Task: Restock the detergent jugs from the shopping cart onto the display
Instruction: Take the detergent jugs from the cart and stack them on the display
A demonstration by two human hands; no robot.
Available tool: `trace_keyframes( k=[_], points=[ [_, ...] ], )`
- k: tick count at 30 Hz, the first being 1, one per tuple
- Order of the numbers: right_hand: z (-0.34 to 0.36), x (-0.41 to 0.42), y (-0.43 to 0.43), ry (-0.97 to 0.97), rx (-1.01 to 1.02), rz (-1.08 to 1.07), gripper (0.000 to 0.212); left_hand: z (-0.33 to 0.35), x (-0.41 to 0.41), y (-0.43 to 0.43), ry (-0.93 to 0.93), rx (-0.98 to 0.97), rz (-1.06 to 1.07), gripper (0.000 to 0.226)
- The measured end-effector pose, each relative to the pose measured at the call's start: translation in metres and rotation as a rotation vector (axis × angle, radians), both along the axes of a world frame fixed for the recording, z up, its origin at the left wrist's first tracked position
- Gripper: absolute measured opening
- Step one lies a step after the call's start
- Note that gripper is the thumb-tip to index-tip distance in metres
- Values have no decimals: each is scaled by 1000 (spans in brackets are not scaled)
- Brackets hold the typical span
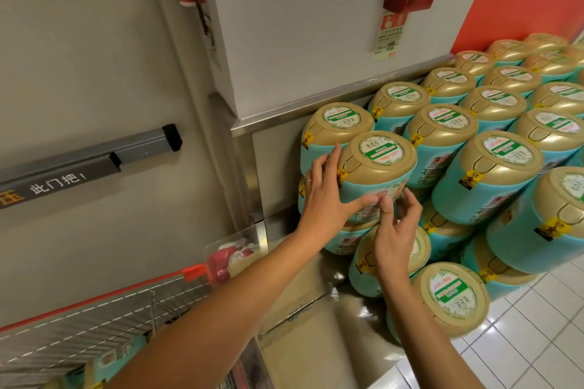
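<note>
- Head view: detergent jug (376, 167) sits on the top tier at the display's (493, 148) left front corner, gold cap up, teal body tilted toward the camera.
- Left hand (325, 199) spread open, palm flat on jug's left flank; right hand (395, 230) loosely curled, fingertips pinching at the front label. Neither lifts it.
- Step, as I judge: seating and squaring the jug. Press it back until it touches the rear neighbour (338, 133); turn label outward.
- Left edge borders steel trim (249, 167); no jug beyond, so a slip falls toward the cardboard (300, 294).
- Shopping cart (94, 319) at lower left, more teal stock inside; arms have free room between cart and stack.
</note>
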State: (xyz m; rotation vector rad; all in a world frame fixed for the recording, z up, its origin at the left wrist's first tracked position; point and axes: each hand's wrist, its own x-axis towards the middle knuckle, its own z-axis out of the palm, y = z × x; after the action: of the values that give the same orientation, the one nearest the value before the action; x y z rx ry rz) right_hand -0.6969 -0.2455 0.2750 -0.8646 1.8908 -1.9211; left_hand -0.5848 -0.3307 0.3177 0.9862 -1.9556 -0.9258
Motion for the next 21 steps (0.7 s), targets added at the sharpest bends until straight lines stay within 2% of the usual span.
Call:
trace_keyframes(
  k=[3,8,14,18,21],
  points=[
    [-7,35,10,-44,8,-77,45,-18,31,4,22,51,35,106],
    [-18,104,12,-6,3,-1,43,-40,111,10,99,48,203,69],
    [-26,208,-3,76,80,335,27,-74,249,24,93,27,451,47],
    [-43,293,-12,42,122,572,20,-100,353,46,49,63,633,32],
    [-69,356,-14,54,232,754,16,-122,431,67,31,140,767,36]
  ],
)
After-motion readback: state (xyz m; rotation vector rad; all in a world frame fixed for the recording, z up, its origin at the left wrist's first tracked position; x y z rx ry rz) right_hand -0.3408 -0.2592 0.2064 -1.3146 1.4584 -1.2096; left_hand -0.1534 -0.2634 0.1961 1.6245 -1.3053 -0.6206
